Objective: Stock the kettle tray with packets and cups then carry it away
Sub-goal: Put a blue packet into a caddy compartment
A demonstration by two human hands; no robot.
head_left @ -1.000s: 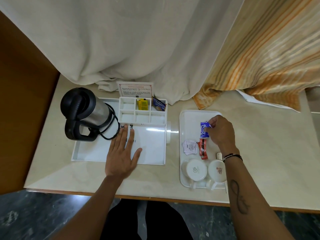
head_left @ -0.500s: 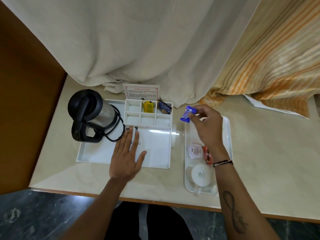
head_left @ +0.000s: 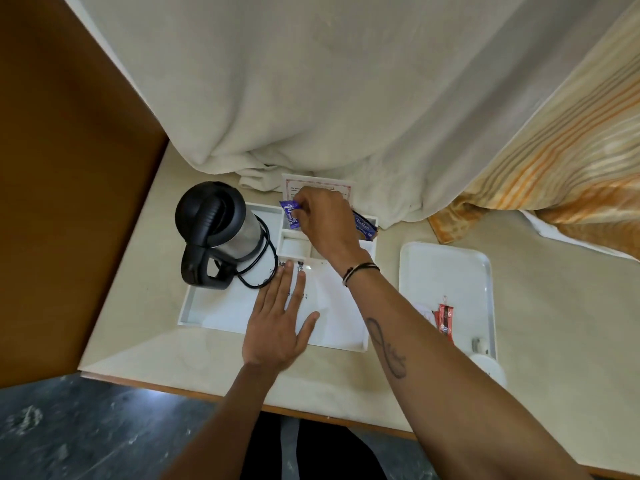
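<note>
Our right hand (head_left: 323, 225) pinched a purple packet (head_left: 290, 213) in its fingers over the kettle tray (head_left: 194, 306) compartments, centre frame; our left hand (head_left: 277, 327) lay flat, fingers spread. Red packets (head_left: 445, 317) and cups remained on the side tray (head_left: 446, 265).

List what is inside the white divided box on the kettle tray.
A dark blue packet leans in the right end; the front-left compartment looks empty. The right hand, holding a purple packet, covers the middle compartments.

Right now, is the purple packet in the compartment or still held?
Held. The right hand pinches the purple packet above the kettle tray's back-left compartment.
</note>
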